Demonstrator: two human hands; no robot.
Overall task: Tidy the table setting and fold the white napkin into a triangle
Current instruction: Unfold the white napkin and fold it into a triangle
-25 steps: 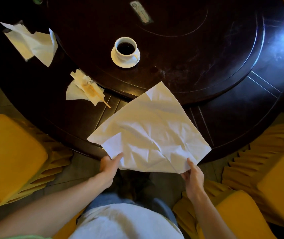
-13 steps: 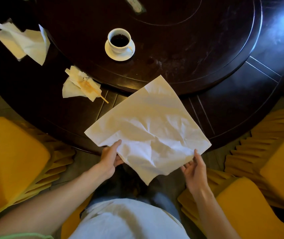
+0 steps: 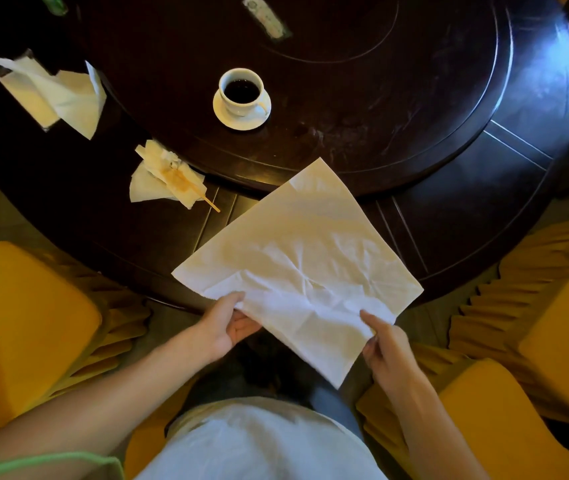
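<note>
Since a second ago the folded-over corner is gone and the napkin (image 3: 297, 265) lies spread flat as a diamond, near corner hanging off the table (image 3: 449, 209) edge; left hand (image 3: 231, 323) pinches its near-left edge, thumb on top; right hand (image 3: 385, 344) pinches the near-right edge; a cup (image 3: 241, 91) of coffee stands farther in; crumpled tissue (image 3: 165, 178) lies to the left.

Both hands (image 3: 233, 323) (image 3: 385, 344) pinch white napkin (image 3: 297, 271) over dark table (image 3: 449, 209) edge.
</note>
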